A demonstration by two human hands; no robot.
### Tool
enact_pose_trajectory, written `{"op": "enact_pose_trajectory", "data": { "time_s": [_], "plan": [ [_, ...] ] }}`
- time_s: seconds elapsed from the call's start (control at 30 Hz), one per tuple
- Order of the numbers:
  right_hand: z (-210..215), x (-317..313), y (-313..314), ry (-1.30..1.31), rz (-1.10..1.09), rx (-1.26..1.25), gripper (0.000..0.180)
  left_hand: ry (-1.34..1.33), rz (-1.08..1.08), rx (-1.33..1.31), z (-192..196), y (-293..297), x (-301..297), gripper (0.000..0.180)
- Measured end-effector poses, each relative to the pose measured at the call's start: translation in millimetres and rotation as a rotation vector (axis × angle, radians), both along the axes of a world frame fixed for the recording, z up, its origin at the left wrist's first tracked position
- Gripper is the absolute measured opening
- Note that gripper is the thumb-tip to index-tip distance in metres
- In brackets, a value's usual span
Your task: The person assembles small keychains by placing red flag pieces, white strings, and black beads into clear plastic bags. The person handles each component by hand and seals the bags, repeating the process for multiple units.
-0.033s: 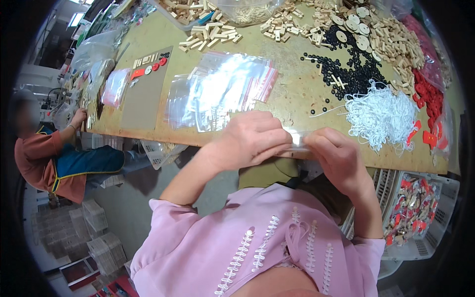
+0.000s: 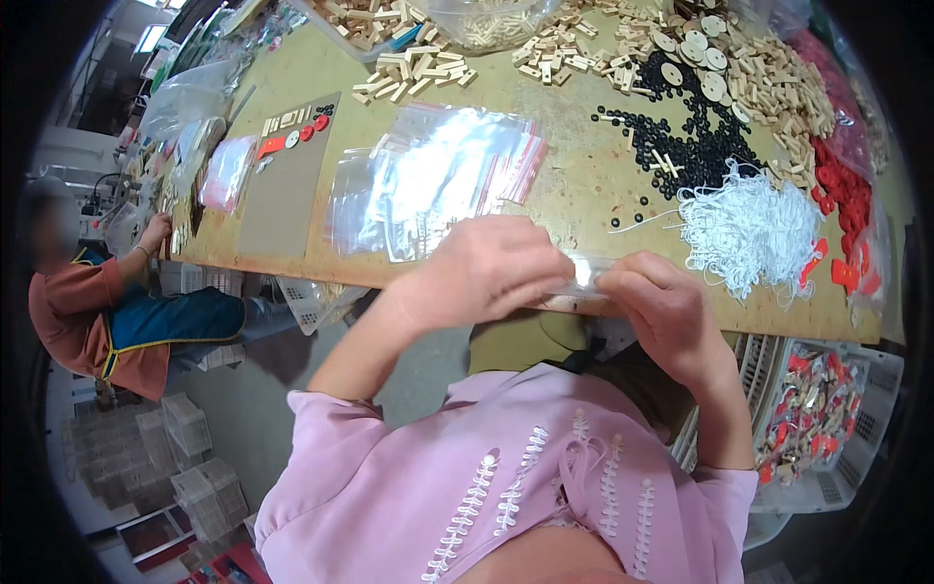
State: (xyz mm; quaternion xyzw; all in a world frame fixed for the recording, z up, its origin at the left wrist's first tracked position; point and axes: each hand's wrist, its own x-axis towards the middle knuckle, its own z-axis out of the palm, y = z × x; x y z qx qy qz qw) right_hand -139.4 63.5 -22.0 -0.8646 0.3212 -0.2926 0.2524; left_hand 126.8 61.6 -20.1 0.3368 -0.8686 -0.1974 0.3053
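While clear red-edged bags (image 2: 438,180) lie stacked behind, left hand (image 2: 486,273) and right hand (image 2: 662,311) fingers pinch a small clear bag (image 2: 587,274).

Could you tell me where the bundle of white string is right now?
In the head view, the white string lies on the table to the person's right, just beyond the right hand, between the black beads and the red pieces.

I see both hands raised close together in front of the chest. My left hand (image 2: 486,273) is curled, knuckles up, fingers pinched toward the right. My right hand (image 2: 657,302) meets it, thumb and fingertips pressed shut (grip contents unclear). Both forearms are bare, elbows bent, rising from pink sleeves.
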Motion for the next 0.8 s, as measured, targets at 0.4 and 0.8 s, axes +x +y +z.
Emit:
{"op": "enact_pose_trajectory", "data": {
  "time_s": [0.4, 0.8],
  "plan": [
    [-10.4, -0.2, -9.4, -0.115, 0.008, 0.079, 0.009, -0.511, 0.652, -0.017, -36.5, -190.5, 119.9, 0.021],
    [-4.1, 2.0, -18.0, -0.137, -0.039, 0.018, 0.006, -0.282, 0.621, 0.106, -19.3, -165.7, 122.3, 0.029]
  ]
}}
